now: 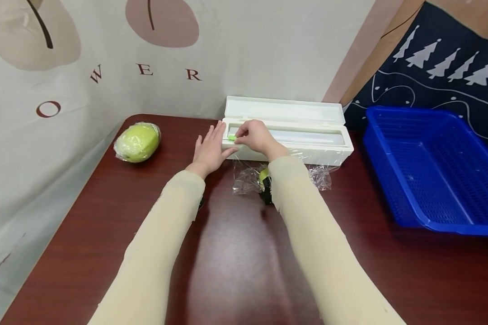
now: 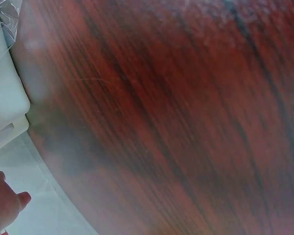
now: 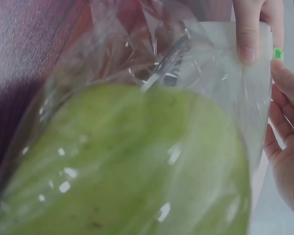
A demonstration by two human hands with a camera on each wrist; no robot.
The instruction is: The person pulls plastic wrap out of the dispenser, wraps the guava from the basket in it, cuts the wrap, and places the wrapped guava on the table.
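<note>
A white cling film dispenser box (image 1: 325, 156) stands at the back of the table with its lid raised. My left hand (image 1: 211, 152) rests on the box's left end, fingers fairly straight and thumb along the front. Between thumb and fingertips, my right hand (image 1: 257, 136) pinches the small green slide cutter (image 1: 232, 137) near that same end. Clear cling film (image 1: 244, 180) hangs down over the box front. Below my right wrist a green fruit (image 3: 137, 166) lies in the film, mostly hidden by the sleeve in the head view.
A film-wrapped green fruit (image 1: 137, 142) sits at the table's back left. On the right stands a blue plastic basket (image 1: 402, 198). A printed cloth (image 1: 179, 97) hangs behind the brown table (image 1: 236, 262).
</note>
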